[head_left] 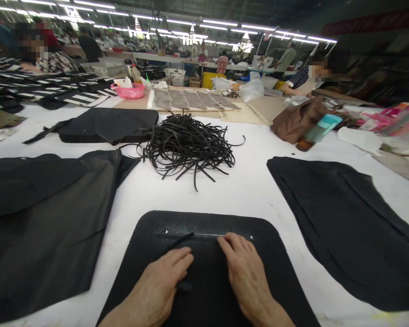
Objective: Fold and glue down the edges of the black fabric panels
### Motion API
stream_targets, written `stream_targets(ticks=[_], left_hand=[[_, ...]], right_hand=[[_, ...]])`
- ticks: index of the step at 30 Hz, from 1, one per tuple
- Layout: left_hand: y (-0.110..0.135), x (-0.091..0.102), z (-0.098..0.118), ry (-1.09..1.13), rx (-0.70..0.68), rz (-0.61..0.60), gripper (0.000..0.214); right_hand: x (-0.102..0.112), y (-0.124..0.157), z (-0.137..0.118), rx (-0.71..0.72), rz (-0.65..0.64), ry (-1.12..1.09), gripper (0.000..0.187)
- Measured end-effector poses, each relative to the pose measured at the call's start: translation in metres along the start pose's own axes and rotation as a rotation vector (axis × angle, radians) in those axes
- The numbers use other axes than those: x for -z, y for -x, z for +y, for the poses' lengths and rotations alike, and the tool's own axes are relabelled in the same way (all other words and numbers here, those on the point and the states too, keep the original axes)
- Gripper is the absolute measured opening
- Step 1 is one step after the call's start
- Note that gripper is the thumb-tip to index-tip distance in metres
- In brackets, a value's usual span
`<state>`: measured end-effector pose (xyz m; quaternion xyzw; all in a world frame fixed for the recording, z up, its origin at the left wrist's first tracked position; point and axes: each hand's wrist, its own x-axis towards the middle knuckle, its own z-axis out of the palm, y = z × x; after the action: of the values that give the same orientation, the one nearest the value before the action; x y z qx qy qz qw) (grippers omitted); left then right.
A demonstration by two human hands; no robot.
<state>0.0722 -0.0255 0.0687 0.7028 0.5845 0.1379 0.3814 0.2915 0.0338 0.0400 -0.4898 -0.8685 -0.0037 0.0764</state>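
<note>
A black rounded panel (259,245) lies on the white table right in front of me. Along its upper part runs a thin pale line between two small white marks, and a narrow black strip (181,240) lies across it, one end lifted. My left hand (163,284) rests flat on the panel, fingers together and stretched out, pressing near the strip's lower end. My right hand (247,272) lies flat beside it, fingertips at the pale line. Neither hand grips anything.
A tangled heap of black strips (187,143) sits mid-table. Black fabric pieces lie left (44,218), right (347,227) and far left (109,125). A teal bottle (318,131), brown bag (298,119) and pink basin (129,91) stand further back. Other people work at distant tables.
</note>
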Motion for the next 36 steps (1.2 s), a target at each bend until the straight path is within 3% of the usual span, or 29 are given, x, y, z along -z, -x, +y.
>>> stream_targets(ticks=[4, 7, 10, 13, 16, 19, 22, 26, 36], left_hand=[[0.004, 0.020, 0.037, 0.448, 0.100, -0.386, 0.046], [0.010, 0.038, 0.047, 0.465, 0.137, -0.493, 0.036], [0.008, 0.033, 0.042, 0.197, 0.118, -0.336, 0.044], [-0.008, 0.005, 0.021, -0.252, 0.097, -0.076, 0.060], [-0.025, -0.025, -0.009, -0.480, -0.178, -0.006, 0.068], [-0.028, -0.040, -0.032, -0.618, -0.325, 0.104, 0.071], [-0.024, -0.042, -0.040, -0.711, -0.384, 0.180, 0.070], [-0.016, -0.036, -0.044, -0.734, -0.414, 0.196, 0.074], [0.011, -0.012, -0.091, -0.767, -0.375, 0.435, 0.078]], right_hand=[[-0.008, -0.010, -0.023, 0.118, -0.092, 0.019, 0.047], [-0.010, -0.011, -0.025, 0.157, -0.108, 0.074, 0.053], [-0.012, -0.009, -0.027, 0.181, -0.119, 0.141, 0.059], [-0.016, -0.006, -0.031, 0.189, -0.114, 0.199, 0.059], [-0.019, -0.005, -0.034, 0.195, -0.104, 0.215, 0.056], [-0.019, -0.006, -0.033, 0.204, -0.079, 0.196, 0.052], [-0.020, -0.006, -0.028, 0.196, -0.048, 0.149, 0.050], [-0.022, 0.002, -0.013, 0.156, 0.022, 0.085, 0.045], [-0.022, 0.042, 0.060, 0.022, 0.089, 0.177, 0.047]])
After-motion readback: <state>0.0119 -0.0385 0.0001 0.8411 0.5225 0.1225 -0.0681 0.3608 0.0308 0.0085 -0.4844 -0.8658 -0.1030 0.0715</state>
